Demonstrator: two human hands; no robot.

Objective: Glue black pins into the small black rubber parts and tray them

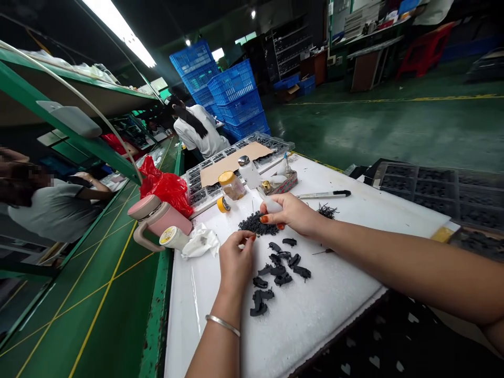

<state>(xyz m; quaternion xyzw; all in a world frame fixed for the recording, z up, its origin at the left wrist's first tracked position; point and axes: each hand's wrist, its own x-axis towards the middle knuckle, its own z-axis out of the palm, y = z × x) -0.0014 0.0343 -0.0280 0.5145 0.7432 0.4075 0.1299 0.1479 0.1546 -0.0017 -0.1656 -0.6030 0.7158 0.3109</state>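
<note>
My right hand (293, 212) is closed around a small white squeeze bottle (271, 205), held tilted over a heap of small black ring-like parts (258, 224). Thumb and forefinger of my left hand (238, 257) are pinched together at the near left edge of that heap; whatever sits between the fingertips is too small to make out. Several curved black plastic pieces (279, 271) lie scattered on the white tabletop (331, 294), just right of my left hand. Thin black pins (327, 211) form a loose bunch beyond my right wrist.
Along the left stand a pink mug (157, 215), a white tub (173, 238) and crumpled tissue (201, 241). Farther back are yellow tape (223, 204), a yellow-lidded jar (231, 185), a pump bottle (249, 170) and a compartment tray (197, 184). Co-workers sit at the green conveyor (114, 294).
</note>
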